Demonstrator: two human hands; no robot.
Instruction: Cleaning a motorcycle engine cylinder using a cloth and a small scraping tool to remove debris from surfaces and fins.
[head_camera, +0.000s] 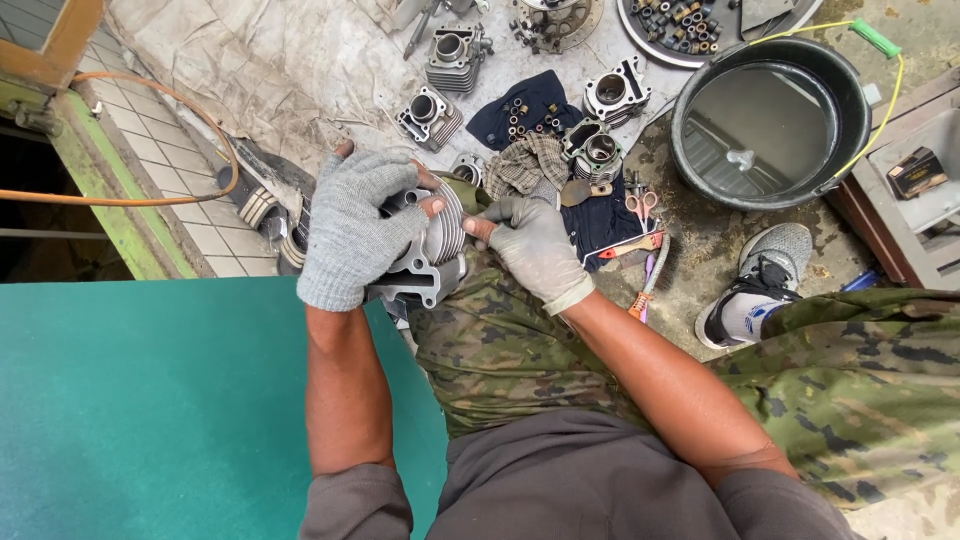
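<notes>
My left hand, in a grey knit glove with open fingertips, grips a finned metal engine cylinder and holds it over my knee. My right hand, in a dirty grey glove, presses against the cylinder's right side with thumb and fingers closed on it; a small tool may be under the fingers, but I cannot tell. My camouflage trousers lie just beneath both hands.
Several more engine cylinders and small parts lie on the ground ahead, with dark cloths, a checked rag, scissors and brushes. A black bucket stands at right, a green board at left, an orange hose beyond it.
</notes>
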